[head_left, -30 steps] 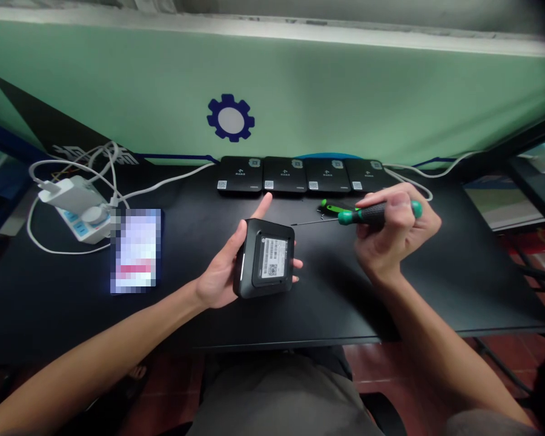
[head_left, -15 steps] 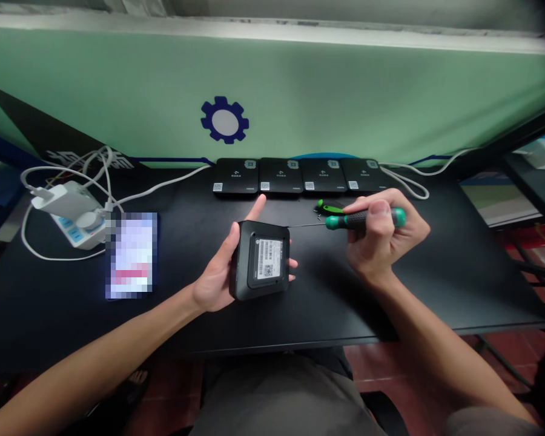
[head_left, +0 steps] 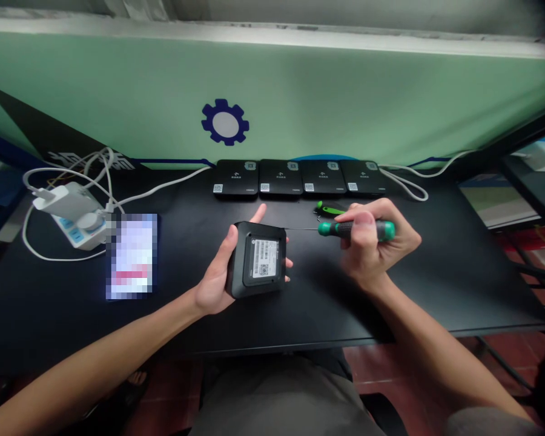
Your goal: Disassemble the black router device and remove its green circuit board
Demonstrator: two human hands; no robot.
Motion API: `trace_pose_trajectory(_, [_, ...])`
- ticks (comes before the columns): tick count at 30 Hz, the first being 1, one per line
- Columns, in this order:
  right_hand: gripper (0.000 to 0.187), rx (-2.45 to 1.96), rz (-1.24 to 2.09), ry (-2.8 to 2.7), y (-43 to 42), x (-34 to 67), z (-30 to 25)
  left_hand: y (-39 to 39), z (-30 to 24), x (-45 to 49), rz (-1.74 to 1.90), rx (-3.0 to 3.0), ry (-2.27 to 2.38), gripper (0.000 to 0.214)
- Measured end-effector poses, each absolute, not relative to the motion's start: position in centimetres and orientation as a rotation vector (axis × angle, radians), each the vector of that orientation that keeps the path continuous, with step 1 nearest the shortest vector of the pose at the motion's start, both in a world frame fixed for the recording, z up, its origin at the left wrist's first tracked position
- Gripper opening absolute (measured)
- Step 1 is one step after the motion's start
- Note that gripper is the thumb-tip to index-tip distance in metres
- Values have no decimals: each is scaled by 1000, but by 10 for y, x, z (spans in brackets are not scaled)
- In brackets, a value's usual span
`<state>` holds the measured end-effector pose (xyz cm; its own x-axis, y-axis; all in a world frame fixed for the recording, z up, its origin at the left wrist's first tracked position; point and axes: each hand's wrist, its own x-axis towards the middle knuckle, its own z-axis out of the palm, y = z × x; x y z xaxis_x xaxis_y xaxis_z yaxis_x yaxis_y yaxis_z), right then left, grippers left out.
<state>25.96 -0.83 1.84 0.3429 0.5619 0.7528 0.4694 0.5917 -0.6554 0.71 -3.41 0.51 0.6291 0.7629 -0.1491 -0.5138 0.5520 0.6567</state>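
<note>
My left hand is closed round a black set-top box, its labelled underside tilted up toward me. The thumb lies along the near left side, and fingertips show past the right edge. A green-and-black screwdriver is gripped in my right hand. Its thin shaft points left, and the tip is at the box's upper right corner; whether it touches the box I cannot tell. Behind the screwdriver a second black-and-green tool lies on the table, with small screws beside it.
Several similar black boxes stand in a row along the green panel. On the left are a phone with a blurred screen and a white power strip with chargers. White cables run along the back of the black table.
The screwdriver and my right hand have shifted slightly left and down. The box in my left hand has moved a little left, its tilt slightly changed.
</note>
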Motion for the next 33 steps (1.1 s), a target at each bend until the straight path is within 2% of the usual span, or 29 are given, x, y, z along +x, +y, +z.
trace_pose_trajectory(5, [18, -903, -56, -1376, -14, 257, 13, -33, 1, 9, 804, 523, 461, 86])
trace_pose_trajectory(16, [11, -766, -196, -1443, -11, 257, 6, -30, 0, 12, 811, 474, 437, 84])
trace_pose_trajectory(33, [12, -866, -173, -1451, -17, 255, 10, -35, 2, 14, 827, 497, 468, 85])
